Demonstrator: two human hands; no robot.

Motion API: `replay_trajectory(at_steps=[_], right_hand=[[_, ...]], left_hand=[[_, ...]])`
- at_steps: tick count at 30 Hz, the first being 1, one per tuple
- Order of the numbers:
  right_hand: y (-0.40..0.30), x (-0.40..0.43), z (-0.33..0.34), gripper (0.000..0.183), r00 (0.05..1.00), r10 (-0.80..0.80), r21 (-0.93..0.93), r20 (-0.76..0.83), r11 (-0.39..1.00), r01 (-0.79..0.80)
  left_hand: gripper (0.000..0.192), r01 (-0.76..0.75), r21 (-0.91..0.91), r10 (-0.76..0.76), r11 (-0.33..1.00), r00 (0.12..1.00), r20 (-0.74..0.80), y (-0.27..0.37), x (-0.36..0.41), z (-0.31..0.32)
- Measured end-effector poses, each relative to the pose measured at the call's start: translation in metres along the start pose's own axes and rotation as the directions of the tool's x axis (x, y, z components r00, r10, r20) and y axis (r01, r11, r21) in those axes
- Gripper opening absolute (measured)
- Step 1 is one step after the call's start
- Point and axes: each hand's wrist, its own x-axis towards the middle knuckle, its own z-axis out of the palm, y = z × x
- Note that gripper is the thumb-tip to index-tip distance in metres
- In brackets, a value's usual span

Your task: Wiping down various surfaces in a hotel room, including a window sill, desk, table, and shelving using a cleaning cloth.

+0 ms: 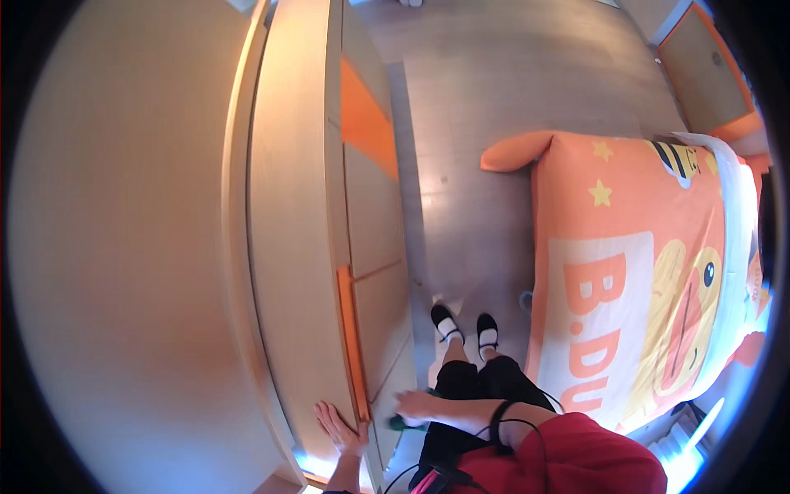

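My left hand (341, 430) rests with its fingers spread on the top edge of a long wooden cabinet (296, 216). Just right of it, my right hand (416, 405) grips a dark green cloth (404, 423), partly hidden under the fingers. This hand is close to the cabinet's pale front panel (386, 401) and looks slightly blurred. Whether the cloth touches the panel is hard to tell. An orange strip (352, 336) runs along the front near my left hand, and a wider orange section (368, 120) lies farther along.
A bed with an orange cartoon-print cover (617, 216) stands on the right. Between it and the cabinet runs a wood-look floor (469, 204), where my feet in black shoes (487, 327) stand. A large wooden panel (129, 247) fills the left. Dark cables (540, 432) hang about my arm.
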Motion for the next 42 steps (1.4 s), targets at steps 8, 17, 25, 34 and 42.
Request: replay_trajectory(at_steps=[8,17,25,34,42], right_hand=[[0.196,-0.149,-0.194,0.041,0.577,0.794,0.748,-0.194,0.500,-0.437],[0.289,-0.268,-0.340,0.031,0.200,0.968,0.987,-0.151,0.158,-0.020],[0.300,-0.164,-0.624,0.040,0.333,0.781,0.847,-0.529,0.460,0.267],[0.137,0.007,-0.814,0.042,0.957,0.135,0.858,-0.256,0.489,0.160],[-0.018,0.043,-0.689,0.057,0.832,-0.425,0.929,0.356,0.254,-0.268]], left_hand=[[0.105,0.182,0.044,-0.186,0.982,0.974,0.128,0.034,0.044,-0.002],[0.099,0.076,-0.007,-0.076,0.997,0.995,0.059,0.191,0.434,-0.035],[0.101,0.062,0.034,-0.064,0.997,0.996,0.062,0.250,0.575,-0.071],[0.093,0.208,-0.104,-0.205,0.973,0.978,0.035,0.262,0.575,-0.078],[0.061,0.341,-0.940,-0.508,-0.021,0.806,0.304,0.317,0.421,-0.058]])
